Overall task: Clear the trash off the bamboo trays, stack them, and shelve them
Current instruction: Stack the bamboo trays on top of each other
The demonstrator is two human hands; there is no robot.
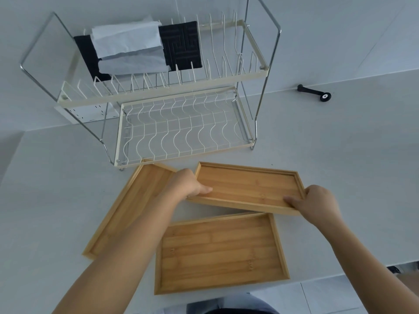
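Fingers of the left hand and the right hand are gripping opposite ends of a bamboo tray, holding it raised just before the dish rack, above two trays lying on the counter.

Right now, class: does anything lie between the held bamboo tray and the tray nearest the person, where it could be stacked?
Nothing visible does. Both hands, left and right, hold the lifted tray above the far edge of the near tray, whose surface shows bare. A third tray lies left, apart.
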